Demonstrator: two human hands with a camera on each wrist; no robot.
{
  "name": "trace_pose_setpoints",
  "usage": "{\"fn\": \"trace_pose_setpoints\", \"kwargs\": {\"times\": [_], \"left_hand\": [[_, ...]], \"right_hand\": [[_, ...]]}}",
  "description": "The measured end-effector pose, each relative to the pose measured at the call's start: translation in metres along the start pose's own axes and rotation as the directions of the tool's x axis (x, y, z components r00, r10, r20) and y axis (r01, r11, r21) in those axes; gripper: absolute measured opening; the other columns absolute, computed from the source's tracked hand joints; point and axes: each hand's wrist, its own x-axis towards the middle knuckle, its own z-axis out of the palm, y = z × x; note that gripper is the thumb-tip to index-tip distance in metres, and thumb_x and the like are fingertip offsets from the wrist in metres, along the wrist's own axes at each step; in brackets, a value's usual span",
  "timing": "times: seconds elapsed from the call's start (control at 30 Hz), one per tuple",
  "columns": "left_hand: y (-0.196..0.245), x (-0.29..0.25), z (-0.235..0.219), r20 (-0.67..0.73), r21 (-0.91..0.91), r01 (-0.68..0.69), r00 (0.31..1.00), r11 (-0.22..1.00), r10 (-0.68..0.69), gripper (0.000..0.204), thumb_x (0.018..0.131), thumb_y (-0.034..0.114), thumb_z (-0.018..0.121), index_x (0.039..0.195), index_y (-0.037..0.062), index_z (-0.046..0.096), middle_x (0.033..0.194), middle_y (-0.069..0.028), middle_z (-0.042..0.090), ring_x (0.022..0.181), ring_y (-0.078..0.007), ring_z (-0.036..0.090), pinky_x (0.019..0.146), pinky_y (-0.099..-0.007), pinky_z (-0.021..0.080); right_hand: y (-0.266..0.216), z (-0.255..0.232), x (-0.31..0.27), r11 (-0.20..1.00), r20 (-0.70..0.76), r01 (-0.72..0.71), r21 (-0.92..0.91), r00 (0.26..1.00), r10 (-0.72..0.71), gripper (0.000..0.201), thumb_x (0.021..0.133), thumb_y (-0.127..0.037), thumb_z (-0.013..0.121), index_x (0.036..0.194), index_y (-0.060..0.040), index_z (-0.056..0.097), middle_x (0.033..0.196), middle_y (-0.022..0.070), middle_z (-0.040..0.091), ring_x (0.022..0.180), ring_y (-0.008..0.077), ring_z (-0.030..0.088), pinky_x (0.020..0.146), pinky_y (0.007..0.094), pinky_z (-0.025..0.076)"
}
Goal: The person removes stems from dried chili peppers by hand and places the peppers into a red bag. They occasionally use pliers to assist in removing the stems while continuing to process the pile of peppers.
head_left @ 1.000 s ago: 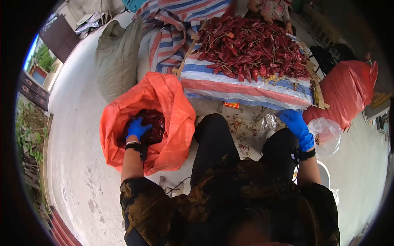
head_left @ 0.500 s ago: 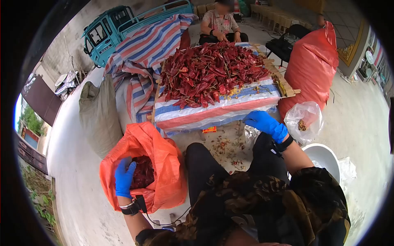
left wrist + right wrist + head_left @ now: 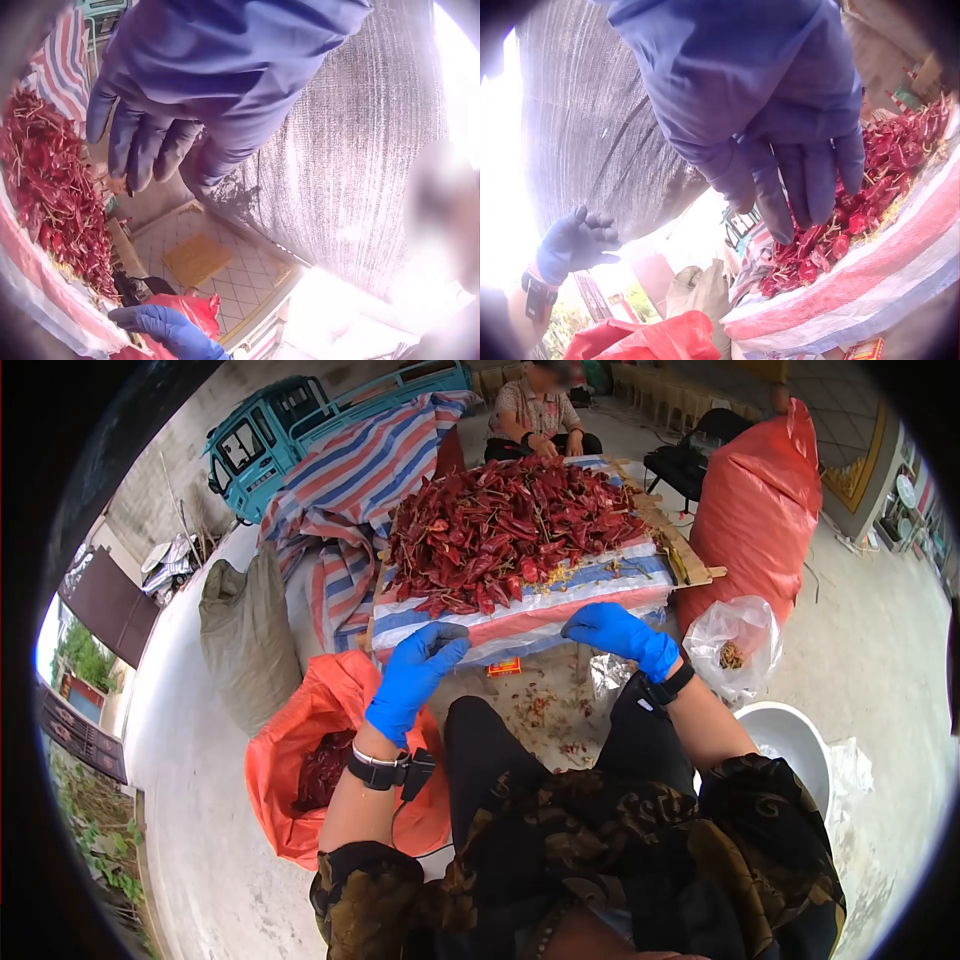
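My left hand (image 3: 415, 680), in a blue glove, hovers near the front edge of the table, right of the orange-red woven sack (image 3: 300, 800). Its fingers are loosely bent and nothing shows between them. My right hand (image 3: 625, 635), gloved too, is raised at the table's front right, its fingers (image 3: 810, 172) hanging fairly straight with no item visible in them. A big heap of dried red chillies (image 3: 510, 535) covers the striped tarp (image 3: 530, 625) on the table, just beyond both hands. More dark red chillies (image 3: 325, 770) lie inside the sack.
A full red sack (image 3: 755, 520) and a clear plastic bag (image 3: 745, 650) stand at right, with a white basin (image 3: 795, 735) nearer me. The greenish sack (image 3: 250, 630) stands at left. Opposite sits another person (image 3: 535, 420); a blue three-wheeled truck (image 3: 255, 445) is behind.
My left hand has come out of the orange-red sack and moved right and up toward the table edge. The right hand stays near the table front. My head view has tilted upward.
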Motion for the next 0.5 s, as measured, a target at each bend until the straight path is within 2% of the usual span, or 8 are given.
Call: {"fn": "trace_pose_setpoints", "kwargs": {"times": [0.03,0.1,0.13,0.2,0.33,0.37,0.43,0.5], "left_hand": [[-0.005,0.014,0.012,0.025,0.005,0.017,1.0,1.0,-0.017,0.023,0.084,0.01,0.055,0.105,0.0,0.055,0.097,-0.0071,0.06,0.091,-0.0132,0.056,0.081,-0.0246,0.042],[-0.013,0.038,0.039,0.047,-0.125,0.073,0.997,0.989,-0.067,0.023,0.085,0.012,0.055,0.105,0.0006,0.054,0.096,-0.0077,0.06,0.09,-0.0143,0.057,0.082,-0.0248,0.042],[-0.019,0.051,0.049,0.045,-0.128,0.1,0.995,0.987,-0.094,0.023,0.085,0.012,0.055,0.105,0.0006,0.054,0.096,-0.0077,0.06,0.09,-0.0143,0.057,0.082,-0.0248,0.042],[-0.036,0.075,0.067,0.08,-0.234,0.106,0.993,0.967,-0.089,0.023,0.085,0.013,0.055,0.105,0.0011,0.054,0.095,-0.0077,0.06,0.089,-0.0147,0.057,0.082,-0.0252,0.043],[-0.071,0.118,0.096,0.082,-0.329,0.18,0.983,0.927,-0.162,0.022,0.086,0.013,0.054,0.105,0.001,0.054,0.094,-0.0078,0.061,0.087,-0.0146,0.058,0.081,-0.0258,0.043],[-0.081,0.129,0.101,0.075,-0.34,0.163,0.986,0.926,-0.146,0.022,0.086,0.012,0.054,0.104,0.0011,0.054,0.094,-0.0077,0.061,0.086,-0.0146,0.058,0.081,-0.026,0.044],[-0.096,0.149,0.108,0.046,-0.355,0.138,0.99,0.925,-0.13,0.02,0.085,0.012,0.054,0.102,0.0016,0.055,0.093,-0.0069,0.061,0.085,-0.0146,0.058,0.08,-0.0262,0.045],[-0.111,0.167,0.112,0.022,-0.376,0.137,0.99,0.916,-0.139,0.019,0.086,0.011,0.053,0.102,0.0018,0.055,0.093,-0.0067,0.061,0.086,-0.0144,0.058,0.08,-0.0263,0.045]], "right_hand": [[0.003,-0.001,0.002,1.0,0.006,0.0,0.005,1.0,0.0,0.027,0.081,-0.028,0.053,0.09,-0.0042,0.063,0.086,0.0123,0.062,0.08,0.0272,0.058,0.072,0.0341,0.045],[0.015,0.0,0.005,1.0,-0.034,0.002,0.022,0.999,-0.001,0.026,0.081,-0.027,0.053,0.09,-0.004,0.063,0.086,0.0127,0.062,0.082,0.027,0.059,0.073,0.0337,0.045],[0.019,-0.001,0.005,0.999,-0.016,-0.008,0.04,1.0,0.009,0.026,0.081,-0.027,0.053,0.09,-0.004,0.063,0.086,0.0127,0.062,0.082,0.027,0.059,0.073,0.0337,0.045],[0.026,-0.005,0.006,0.996,-0.074,-0.013,0.092,0.997,0.02,0.024,0.081,-0.024,0.054,0.089,-0.0037,0.064,0.087,0.0134,0.063,0.083,0.0272,0.059,0.074,0.034,0.045],[0.051,0.0,0.018,0.968,-0.099,-0.109,0.228,0.986,0.134,0.021,0.08,-0.019,0.056,0.092,-0.0032,0.064,0.088,0.0151,0.063,0.082,0.0274,0.06,0.074,0.0328,0.045],[0.058,0.002,0.023,0.964,-0.086,-0.12,0.235,0.986,0.144,0.021,0.08,-0.019,0.056,0.092,-0.0032,0.064,0.088,0.0151,0.063,0.082,0.0274,0.06,0.074,0.0328,0.045],[0.074,0.006,0.032,0.958,-0.203,-0.1,0.27,0.966,0.158,0.021,0.081,-0.017,0.057,0.094,-0.0023,0.064,0.089,0.015,0.063,0.082,0.0259,0.061,0.073,0.0318,0.046],[0.089,0.009,0.045,0.96,-0.228,-0.119,0.253,0.957,0.179,0.021,0.081,-0.016,0.057,0.095,-0.0021,0.063,0.089,0.0148,0.063,0.083,0.0253,0.061,0.073,0.0314,0.046]]}}
